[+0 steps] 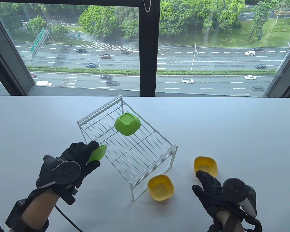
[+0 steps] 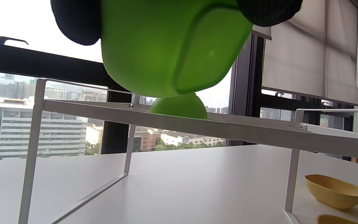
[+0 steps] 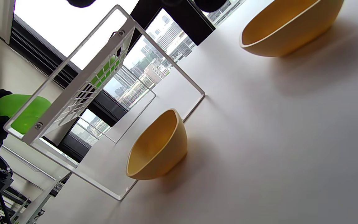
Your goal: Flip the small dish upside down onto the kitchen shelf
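Observation:
A white wire kitchen shelf (image 1: pixel 133 149) stands mid-table. One green dish (image 1: pixel 127 123) lies upside down on its top, and it also shows in the left wrist view (image 2: pixel 179 107). My left hand (image 1: pixel 87 157) grips a second green dish (image 1: pixel 97 153) at the shelf's left edge, level with its top; close up it fills the left wrist view (image 2: pixel 166 46) between my fingers. Two yellow dishes stand upright on the table right of the shelf, one near (image 1: pixel 161 187) and one farther right (image 1: pixel 205 166). My right hand (image 1: pixel 203 181) hovers with fingers spread just before the farther one, holding nothing.
The table (image 1: pixel 244 135) is white, with a window close behind its far edge. The shelf's legs (image 3: pixel 117 193) stand beside the near yellow dish (image 3: pixel 157 146). A cable (image 1: pixel 65 217) trails from my left wrist.

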`<state>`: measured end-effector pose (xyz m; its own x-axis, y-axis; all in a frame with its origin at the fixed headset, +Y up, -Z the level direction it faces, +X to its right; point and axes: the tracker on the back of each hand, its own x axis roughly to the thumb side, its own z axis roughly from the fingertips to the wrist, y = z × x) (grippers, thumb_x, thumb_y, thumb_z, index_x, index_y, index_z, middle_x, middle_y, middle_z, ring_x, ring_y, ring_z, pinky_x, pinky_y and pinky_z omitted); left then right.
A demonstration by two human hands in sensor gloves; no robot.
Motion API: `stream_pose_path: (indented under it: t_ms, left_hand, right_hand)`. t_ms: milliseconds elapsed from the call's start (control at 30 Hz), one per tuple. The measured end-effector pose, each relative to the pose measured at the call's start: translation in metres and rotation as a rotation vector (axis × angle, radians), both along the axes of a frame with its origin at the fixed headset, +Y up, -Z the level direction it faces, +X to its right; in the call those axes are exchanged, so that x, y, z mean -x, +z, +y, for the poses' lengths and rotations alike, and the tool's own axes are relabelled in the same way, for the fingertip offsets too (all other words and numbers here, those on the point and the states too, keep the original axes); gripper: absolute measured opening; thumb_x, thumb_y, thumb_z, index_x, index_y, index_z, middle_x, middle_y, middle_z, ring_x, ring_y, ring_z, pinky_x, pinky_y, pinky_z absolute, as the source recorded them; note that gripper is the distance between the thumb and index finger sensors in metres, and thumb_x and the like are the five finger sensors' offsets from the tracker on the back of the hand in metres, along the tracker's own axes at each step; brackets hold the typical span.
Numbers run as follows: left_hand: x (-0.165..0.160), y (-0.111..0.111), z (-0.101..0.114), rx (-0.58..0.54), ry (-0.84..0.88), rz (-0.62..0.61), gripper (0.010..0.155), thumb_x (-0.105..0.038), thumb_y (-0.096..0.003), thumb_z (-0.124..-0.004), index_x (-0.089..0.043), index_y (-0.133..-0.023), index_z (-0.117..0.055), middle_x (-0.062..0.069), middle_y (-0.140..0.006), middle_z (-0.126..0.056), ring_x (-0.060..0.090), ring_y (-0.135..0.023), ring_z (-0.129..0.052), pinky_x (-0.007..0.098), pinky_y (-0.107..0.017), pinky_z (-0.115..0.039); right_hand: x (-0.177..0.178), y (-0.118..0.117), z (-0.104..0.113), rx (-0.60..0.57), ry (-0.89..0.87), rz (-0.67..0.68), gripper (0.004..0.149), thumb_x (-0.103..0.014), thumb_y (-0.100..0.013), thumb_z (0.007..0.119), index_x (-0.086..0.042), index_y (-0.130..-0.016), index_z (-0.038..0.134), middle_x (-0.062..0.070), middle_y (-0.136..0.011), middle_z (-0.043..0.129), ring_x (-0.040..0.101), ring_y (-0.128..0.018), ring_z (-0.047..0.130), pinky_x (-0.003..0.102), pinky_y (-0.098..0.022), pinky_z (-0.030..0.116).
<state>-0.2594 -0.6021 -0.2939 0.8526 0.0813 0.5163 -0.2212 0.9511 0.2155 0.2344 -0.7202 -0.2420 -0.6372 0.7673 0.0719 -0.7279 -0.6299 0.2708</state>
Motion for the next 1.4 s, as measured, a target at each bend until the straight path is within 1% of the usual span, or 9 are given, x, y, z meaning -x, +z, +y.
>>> stream_pose_path:
  t_ms: [233,433,567,833,1000,1167,1200,1333,1400]
  left_hand:
    - [-0.015,-0.013,0.006,0.021,-0.022,0.016,0.075,-0.053,-0.0456,-0.069,-0.027,-0.106,-0.032,-0.002,-0.082,-0.07,0.024,-0.073,-0.078,0.056,-0.065,-0.077]
    - [-0.023,-0.032,0.015,0.06,-0.012,0.051,0.077,-0.054,-0.045,-0.07,-0.028,-0.106,-0.031,-0.002,-0.082,-0.069,0.024,-0.072,-0.079,0.056,-0.065,-0.078]
    - [-0.026,-0.046,0.013,0.13,0.055,0.061,0.078,-0.055,-0.0445,-0.071,-0.027,-0.106,-0.032,-0.002,-0.082,-0.069,0.024,-0.072,-0.079,0.055,-0.064,-0.079]
    - [-0.028,-0.068,0.01,0.217,0.113,0.103,0.082,-0.057,-0.0429,-0.076,-0.027,-0.106,-0.032,-0.003,-0.081,-0.07,0.023,-0.07,-0.08,0.051,-0.061,-0.082]
    - [-0.028,-0.078,0.006,0.282,0.219,0.098,0.083,-0.058,-0.0425,-0.078,-0.026,-0.105,-0.034,-0.003,-0.08,-0.071,0.022,-0.067,-0.083,0.049,-0.058,-0.085]
    - [-0.027,-0.088,-0.001,0.333,0.227,0.143,0.083,-0.06,-0.0425,-0.076,-0.027,-0.105,-0.034,-0.003,-0.079,-0.072,0.021,-0.064,-0.085,0.046,-0.055,-0.088]
    - [-0.026,-0.09,-0.001,0.332,0.261,0.143,0.081,-0.06,-0.0426,-0.076,-0.026,-0.106,-0.037,-0.002,-0.078,-0.073,0.021,-0.063,-0.086,0.045,-0.053,-0.089]
    - [-0.019,-0.101,-0.003,0.448,0.367,0.209,0.079,-0.061,-0.0439,-0.074,-0.021,-0.108,-0.052,0.006,-0.085,-0.074,0.026,-0.061,-0.088,0.044,-0.05,-0.09]
    - [-0.015,-0.108,-0.004,0.448,0.325,0.266,0.078,-0.062,-0.0441,-0.071,-0.023,-0.11,-0.056,0.009,-0.09,-0.073,0.032,-0.066,-0.088,0.045,-0.052,-0.087]
  right_hand:
    - [0.0,0.0,0.002,-0.024,0.007,0.008,0.08,-0.066,-0.053,0.06,-0.018,-0.112,0.034,0.018,-0.117,0.033,0.047,-0.102,0.029,0.066,-0.072,0.035]
    - [-0.001,-0.001,0.003,-0.034,0.003,0.006,0.079,-0.066,-0.053,0.059,-0.018,-0.112,0.035,0.018,-0.118,0.034,0.047,-0.102,0.03,0.066,-0.072,0.035]
    - [-0.001,-0.001,0.003,-0.036,0.006,0.008,0.079,-0.066,-0.053,0.059,-0.018,-0.112,0.035,0.018,-0.118,0.034,0.047,-0.102,0.03,0.066,-0.072,0.035]
    - [-0.003,-0.001,0.005,-0.06,0.002,-0.008,0.078,-0.066,-0.053,0.059,-0.019,-0.112,0.036,0.017,-0.118,0.036,0.047,-0.103,0.032,0.066,-0.072,0.036]
    - [-0.002,-0.001,0.005,-0.053,0.005,-0.006,0.078,-0.066,-0.053,0.059,-0.019,-0.112,0.036,0.017,-0.118,0.036,0.046,-0.103,0.032,0.066,-0.072,0.036]
    - [-0.001,-0.001,0.005,-0.05,0.007,-0.002,0.078,-0.066,-0.053,0.059,-0.019,-0.112,0.036,0.017,-0.118,0.036,0.047,-0.103,0.032,0.066,-0.072,0.036]
    - [-0.001,-0.001,0.006,-0.05,0.008,-0.001,0.078,-0.066,-0.054,0.059,-0.019,-0.112,0.036,0.017,-0.118,0.036,0.046,-0.103,0.032,0.066,-0.072,0.036]
    - [-0.001,-0.002,0.006,-0.047,0.013,0.005,0.078,-0.066,-0.054,0.059,-0.019,-0.112,0.036,0.017,-0.118,0.036,0.046,-0.103,0.032,0.066,-0.072,0.036]
    - [0.0,-0.002,0.006,-0.044,0.016,0.007,0.078,-0.066,-0.054,0.059,-0.019,-0.112,0.037,0.017,-0.118,0.036,0.046,-0.103,0.032,0.066,-0.072,0.036]
